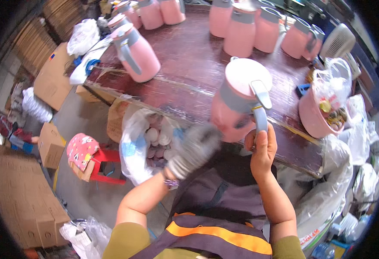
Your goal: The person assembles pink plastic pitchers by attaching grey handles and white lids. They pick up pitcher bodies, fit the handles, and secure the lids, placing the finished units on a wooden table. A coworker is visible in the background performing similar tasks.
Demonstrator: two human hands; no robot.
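A pink vacuum jug point(230, 114) with a grey collar and a pale pink lid stands upright at the table's front edge. My bare right hand point(264, 151) is closed around its grey handle. Beside the jug's lower left side is my left hand point(194, 151), in a light grey glove and smeared by motion, so its fingers cannot be made out. Whether it touches the jug I cannot tell. Another pink jug point(140, 56) stands farther left on the dark red table point(185, 64).
Several pink jugs point(240, 34) line the table's back. A pink bucket point(315, 114) of small parts sits at the right. Below the front edge is a plastic bag point(133, 159) of pale discs. A red stool point(107, 164) and cardboard boxes point(23, 194) stand left; a person point(12, 131) is beyond.
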